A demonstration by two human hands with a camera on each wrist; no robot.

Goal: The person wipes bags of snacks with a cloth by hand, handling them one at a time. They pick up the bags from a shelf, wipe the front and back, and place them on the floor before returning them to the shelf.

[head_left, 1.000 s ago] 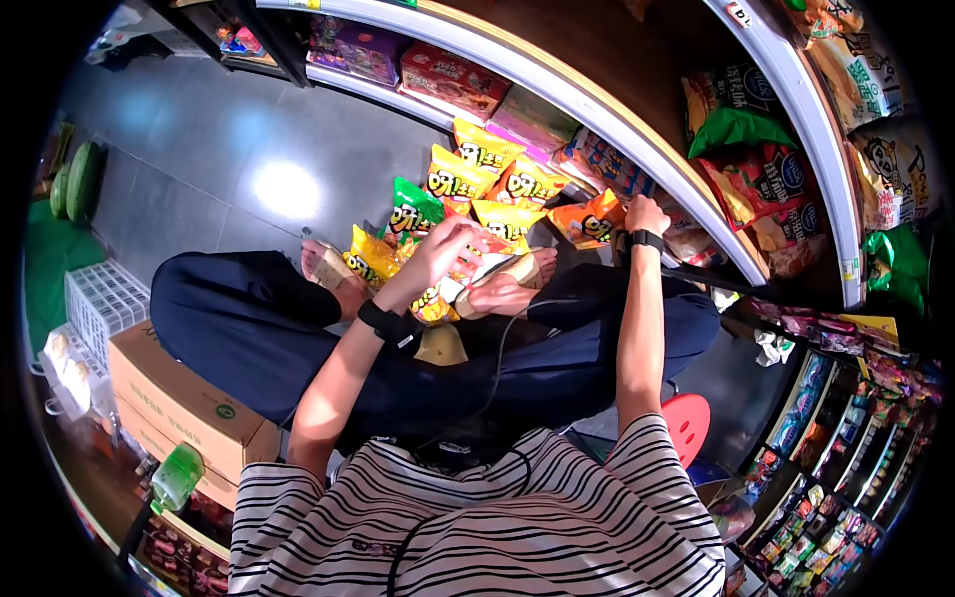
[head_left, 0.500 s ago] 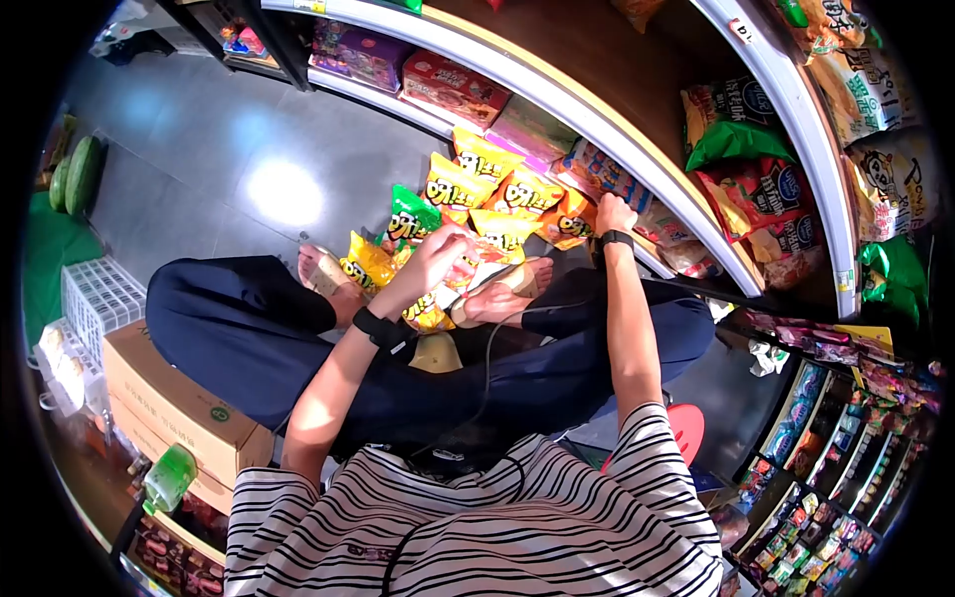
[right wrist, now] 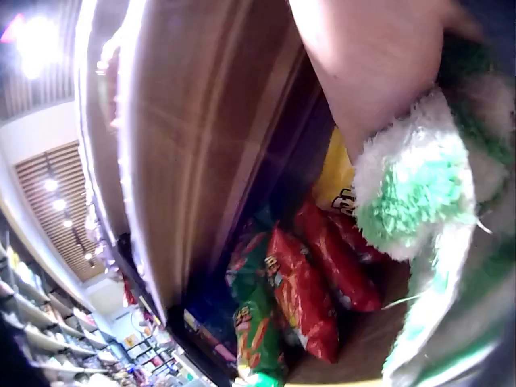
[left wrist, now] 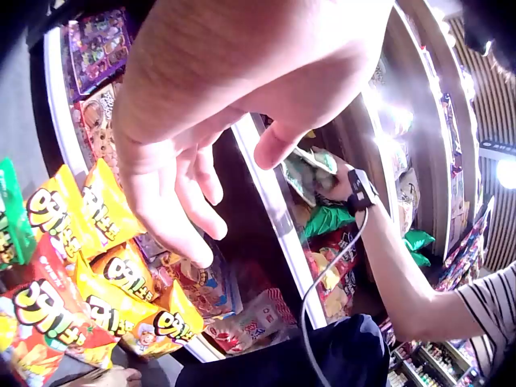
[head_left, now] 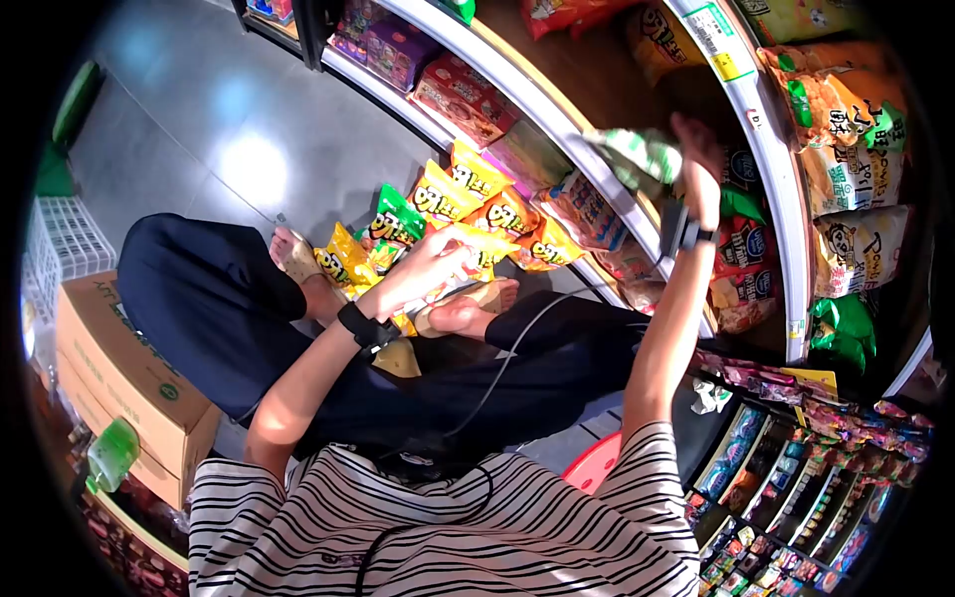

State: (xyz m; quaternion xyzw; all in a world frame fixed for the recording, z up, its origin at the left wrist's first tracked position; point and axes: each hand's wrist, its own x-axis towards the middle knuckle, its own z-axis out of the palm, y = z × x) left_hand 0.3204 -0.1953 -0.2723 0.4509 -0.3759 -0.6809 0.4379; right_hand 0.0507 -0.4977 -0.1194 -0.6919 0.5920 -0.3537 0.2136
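Note:
My right hand [head_left: 699, 164] grips a fuzzy green-and-white striped cloth [head_left: 637, 154], blurred in the head view, over the lower shelf. In the right wrist view the bunched cloth [right wrist: 415, 189] hangs from the hand [right wrist: 379, 72], whose fingers are mostly hidden. My left hand [head_left: 428, 269] hovers over the pile of chip bags between my feet, its fingers [left wrist: 193, 201] loosely bent around nothing. That pile has yellow bags [head_left: 443, 194], a green bag [head_left: 396, 217] and, in the left wrist view, a red bag [left wrist: 52, 310].
Red chip bags [right wrist: 302, 294] and a green one [right wrist: 258, 339] stand inside the shelf. More snack bags [head_left: 860, 249] fill the neighbouring shelf. White shelf edges [head_left: 557, 109] run past the right arm. Cartons [head_left: 129, 368] stand at the left, and a cable [head_left: 517, 348] crosses my legs.
My right hand has moved from beside the orange chip bag up to the shelf, now with the cloth in it. The left hand stays over the pile. The head view has turned rightward.

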